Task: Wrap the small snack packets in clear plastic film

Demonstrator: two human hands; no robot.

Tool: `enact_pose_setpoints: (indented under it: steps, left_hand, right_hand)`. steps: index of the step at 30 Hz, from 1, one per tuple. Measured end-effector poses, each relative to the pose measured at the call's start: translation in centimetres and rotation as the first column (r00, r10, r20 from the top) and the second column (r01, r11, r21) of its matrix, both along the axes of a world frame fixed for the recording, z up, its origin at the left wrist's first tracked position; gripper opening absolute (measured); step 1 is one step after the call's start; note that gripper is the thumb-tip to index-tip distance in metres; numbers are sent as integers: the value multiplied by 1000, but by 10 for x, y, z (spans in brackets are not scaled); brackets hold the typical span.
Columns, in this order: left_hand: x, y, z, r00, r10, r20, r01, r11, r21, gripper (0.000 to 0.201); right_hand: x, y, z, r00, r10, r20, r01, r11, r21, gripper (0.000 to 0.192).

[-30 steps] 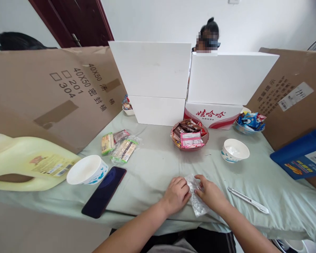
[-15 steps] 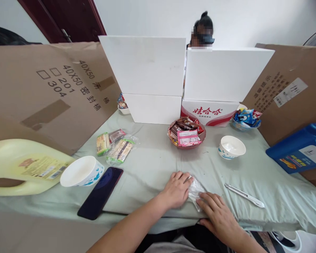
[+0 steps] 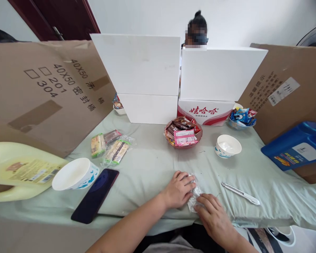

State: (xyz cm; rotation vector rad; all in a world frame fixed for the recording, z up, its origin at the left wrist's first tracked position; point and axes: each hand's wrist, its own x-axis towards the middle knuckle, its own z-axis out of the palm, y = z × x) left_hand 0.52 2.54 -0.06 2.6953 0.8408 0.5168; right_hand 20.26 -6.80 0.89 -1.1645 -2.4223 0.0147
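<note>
Pale green cloth [image 3: 152, 165] covers the table in the head view, walled in by brown cardboard sheets [image 3: 42, 91] and white boxes [image 3: 139, 66], with another person's head showing behind the boxes.

Close to the near edge, the left hand [image 3: 177, 189] lies flat with its fingers curled onto a clear crinkled plastic wrapper [image 3: 194, 196]; the right hand [image 3: 216, 219] presses its fingertips on the wrapper's near end. Both hands bear down on the wrapper rather than gripping it, so it sits pinned on the cloth between them.

Just right of the right hand lies a white utility knife [image 3: 241, 193]; farther beyond it stands a small white bowl [image 3: 228, 146]. Ahead of the left hand sits a red bowl of snack packets [image 3: 183, 133]. Left of it lie a dark phone [image 3: 94, 195], a larger white bowl [image 3: 75, 174] and wrapped snack bars [image 3: 109, 147].

The step in hand looks like flattening or folding the wrapper; the next move would call for a steady left-hand hold while the right smooths or creases.
</note>
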Motion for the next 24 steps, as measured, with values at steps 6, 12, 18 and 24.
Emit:
enact_pose_setpoints:
  steps: [6, 12, 18, 24]
  left_hand:
    - [-4, -5, -1, 996, -84, 33, 87, 991, -100, 45]
    - [-5, -1, -8, 986, -67, 154, 98, 974, -202, 81]
    - [-8, 2, -14, 971, -4, 240, 50, 981, -187, 80]
    - [-6, -1, -4, 970, 82, 229, -33, 977, -209, 32]
  right_hand:
    - [-10, -2, 6, 992, 90, -91, -102, 985, -140, 32]
    - [-7, 33, -6, 995, -97, -9, 93, 975, -203, 27]
    - [-24, 56, -26, 929, -357, 99, 369, 918, -146, 20]
    - [-34, 60, -26, 874, -447, 189, 478, 861, -173, 13]
